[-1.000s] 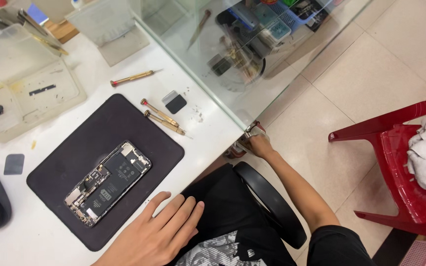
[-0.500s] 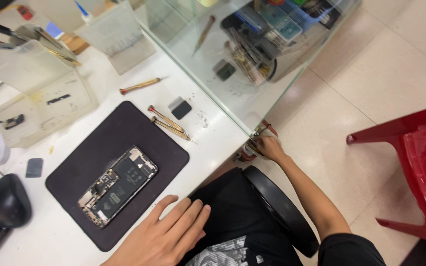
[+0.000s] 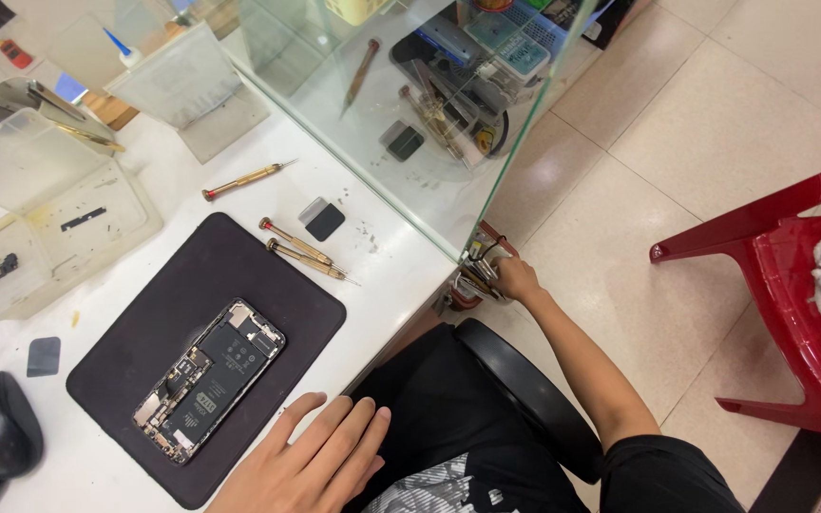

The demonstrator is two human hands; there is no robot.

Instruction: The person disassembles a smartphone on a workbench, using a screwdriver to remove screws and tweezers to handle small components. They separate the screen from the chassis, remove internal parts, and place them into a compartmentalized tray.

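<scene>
With fingers closed among the small metal tools (image 3: 475,275) in the red holder (image 3: 486,249) just beyond the white worktable (image 3: 401,258) corner, one tool is best gripped firmly by the right hand (image 3: 517,279), while the left hand (image 3: 311,465) lies flat, fingers slightly apart, on that table's near edge.

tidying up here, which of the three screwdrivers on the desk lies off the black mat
The red-capped screwdriver lying alone on the white desk, above the mat. The other two lie side by side at the mat's upper edge.

Bare forearms, black clothing, patterned grey-white shirt hem.
</scene>
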